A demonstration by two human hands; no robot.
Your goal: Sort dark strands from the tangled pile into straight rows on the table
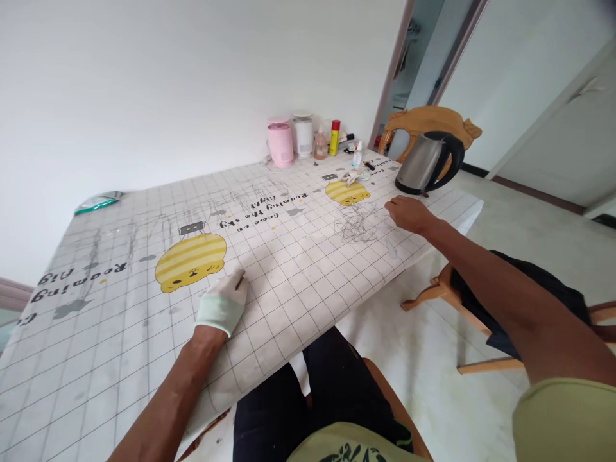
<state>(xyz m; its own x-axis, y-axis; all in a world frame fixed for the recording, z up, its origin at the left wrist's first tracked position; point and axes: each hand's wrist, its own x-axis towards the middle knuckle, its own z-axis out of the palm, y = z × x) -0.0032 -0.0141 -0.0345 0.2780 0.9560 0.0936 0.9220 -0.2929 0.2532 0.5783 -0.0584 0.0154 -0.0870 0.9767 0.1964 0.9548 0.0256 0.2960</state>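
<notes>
Left hand [222,296]: in a pale glove [216,312] with mint cuff, resting on the table [298,276] near its front edge. Fingers bunched close; cannot tell if they grip anything. Right hand [407,214]: bare, fingers curled inward, above or on the table's right part; contents, if any, hidden.

Table covering [269,333]: whitish sheet, black grid, upside-down lettering, grey scrawls. 2 round yellow striped bear prints, 1 just beyond the left hand, 1 left of the right hand.

Carved wooden chair [433,114] behind the far right corner, curved top rail. Kettle [418,165] partly blocks it: brushed metal body, black handle, standing just beyond the right hand.

Along the wall side: pink container [280,144] and white container [303,138], both roughly cylindrical, side by side. Green-edged packet [99,203], shiny, flat, far left corner. Yellow can [333,141], slim, red cap; clear bottle [357,155] nearby. Crumpled whitish item [356,176] overlaps the farther bear; too small to identify.
</notes>
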